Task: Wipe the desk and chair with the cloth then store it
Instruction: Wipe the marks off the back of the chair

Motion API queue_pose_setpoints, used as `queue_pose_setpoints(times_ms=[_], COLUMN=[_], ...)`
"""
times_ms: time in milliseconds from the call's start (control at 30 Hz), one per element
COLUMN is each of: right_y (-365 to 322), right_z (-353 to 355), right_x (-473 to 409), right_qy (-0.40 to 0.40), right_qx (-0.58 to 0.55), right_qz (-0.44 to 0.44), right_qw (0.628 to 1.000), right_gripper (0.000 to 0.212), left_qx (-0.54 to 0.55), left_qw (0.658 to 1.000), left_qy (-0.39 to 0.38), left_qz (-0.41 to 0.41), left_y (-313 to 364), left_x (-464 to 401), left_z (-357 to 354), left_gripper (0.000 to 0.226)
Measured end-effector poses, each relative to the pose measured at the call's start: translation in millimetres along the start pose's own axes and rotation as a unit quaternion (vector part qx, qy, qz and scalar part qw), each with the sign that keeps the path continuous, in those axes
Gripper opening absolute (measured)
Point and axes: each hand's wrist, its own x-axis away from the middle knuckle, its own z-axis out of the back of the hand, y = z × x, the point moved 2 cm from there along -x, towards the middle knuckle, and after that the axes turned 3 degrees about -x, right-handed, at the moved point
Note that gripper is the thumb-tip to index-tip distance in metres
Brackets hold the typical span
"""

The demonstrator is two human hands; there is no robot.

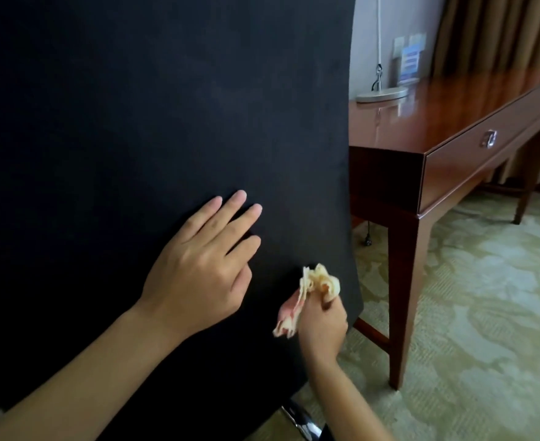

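Observation:
The black back of the chair [167,122] fills the left and middle of the view. My left hand [198,265] rests flat on it with straight fingers. Lower right of it, my right hand [322,326] grips a crumpled yellow and pink cloth [313,288] against the chair's lower right edge. The glossy red-brown wooden desk [446,122] stands to the right behind the chair.
A lamp base [381,94] and a blue leaflet stand [408,63] sit on the desk's far end by the wall. Two drawers with metal pulls [488,138] face right. A chrome chair leg [300,421] shows below. Patterned green carpet [485,313] lies at the right, brown curtains behind.

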Motion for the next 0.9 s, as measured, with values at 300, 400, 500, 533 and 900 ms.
queue_pose_setpoints(times_ms=[300, 400, 500, 533, 900], right_y=[-57.1, -79.7, -93.3, -96.6, -80.6], right_z=[22.6, 33.6, 42.1, 45.1, 70.7], right_x=[57.6, 71.7, 81.7, 84.8, 80.2], right_qy=[-0.232, -0.239, -0.251, -0.263, -0.2], right_qx=[-0.016, -0.037, -0.066, -0.077, -0.015], right_qz=[0.154, 0.203, 0.213, 0.203, 0.128], right_qw=[0.96, 0.949, 0.942, 0.94, 0.971], right_gripper=[0.01, 0.01, 0.016, 0.022, 0.043], left_qx=[0.086, 0.171, 0.249, 0.292, 0.533], left_qw=[0.995, 0.98, 0.946, 0.924, 0.626], left_qy=[-0.002, -0.061, -0.109, -0.123, -0.066], left_qz=[0.041, 0.086, 0.176, 0.215, 0.565], left_y=[-2.2, 2.9, 15.0, 19.8, 57.0], left_x=[4.7, 5.2, 11.3, 14.2, 89.3], left_z=[11.9, 27.6, 43.3, 48.0, 36.6], left_gripper=[0.029, 0.038, 0.044, 0.045, 0.025])
